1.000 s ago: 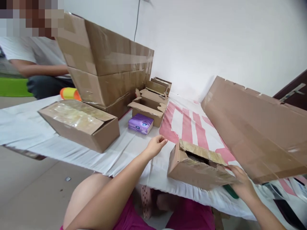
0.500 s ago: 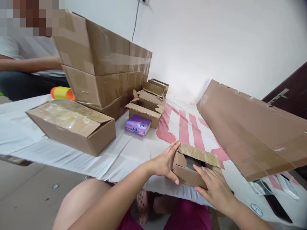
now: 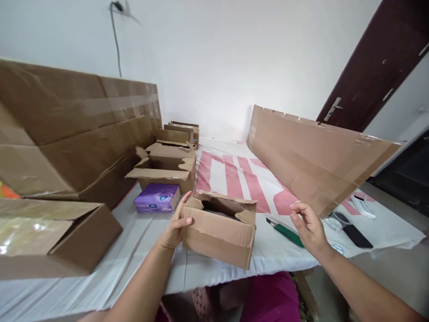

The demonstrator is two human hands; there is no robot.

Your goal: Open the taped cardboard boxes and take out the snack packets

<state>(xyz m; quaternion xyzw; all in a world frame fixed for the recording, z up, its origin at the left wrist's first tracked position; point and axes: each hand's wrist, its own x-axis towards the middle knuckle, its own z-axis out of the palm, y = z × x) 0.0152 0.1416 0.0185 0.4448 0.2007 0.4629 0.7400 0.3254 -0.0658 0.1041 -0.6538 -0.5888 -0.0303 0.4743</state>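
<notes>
A small cardboard box (image 3: 219, 235) with an open top stands near the table's front edge, something grey partly visible inside. My left hand (image 3: 177, 226) grips its left end, thumb on the front face and fingers behind. Off to the right, my right hand (image 3: 309, 226) is raised above the cloth, its fingers curled and thumb close to the index finger; what it may hold is too small to make out. A green-handled knife (image 3: 288, 234) lies on the cloth between the box and my right hand, blade pointing left.
A purple tissue pack (image 3: 157, 197) and open boxes (image 3: 164, 173) stand left of centre. Large stacked cartons (image 3: 83, 116) and a taped box (image 3: 77, 250) fill the left. On the right are a cardboard panel (image 3: 301, 152), a tape roll (image 3: 338, 220) and a black phone (image 3: 358, 236).
The view has swung right. The small box is turned, its top flap no longer across the opening. My right hand has left the box and moved right; my left hand still holds it.
</notes>
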